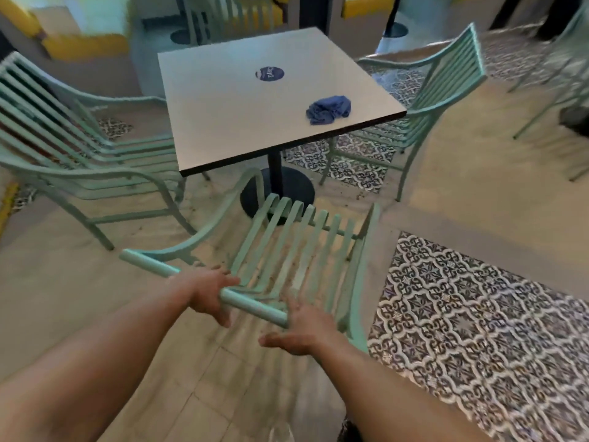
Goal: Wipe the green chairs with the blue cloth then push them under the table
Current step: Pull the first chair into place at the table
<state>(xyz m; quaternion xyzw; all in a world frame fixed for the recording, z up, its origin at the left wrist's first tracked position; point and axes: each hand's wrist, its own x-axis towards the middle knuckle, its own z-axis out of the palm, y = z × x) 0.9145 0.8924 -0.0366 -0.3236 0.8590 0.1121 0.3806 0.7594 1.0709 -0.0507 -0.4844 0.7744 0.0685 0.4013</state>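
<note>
The near green chair point(299, 247) is held by its top rail: left hand point(207, 293) wrapped in a grip, right hand point(302, 330) spread wide at the rail's end. Open floor separates it from the tabletop point(242, 122) edge, where the blue cloth point(329, 110) is left bunched.

A single head-worn wide-angle camera is supplying the only view; no second view is sharing the scene. It is looking forward and steeply down from standing height. Both forearms are entering from the bottom edge, at 6 o'clock. The near green chair point(287, 263) is sitting just below center, close to the lens. The table point(242, 116) is lying toward 12 o'clock, farther off. Edges are appearing curved and blurred.
</note>
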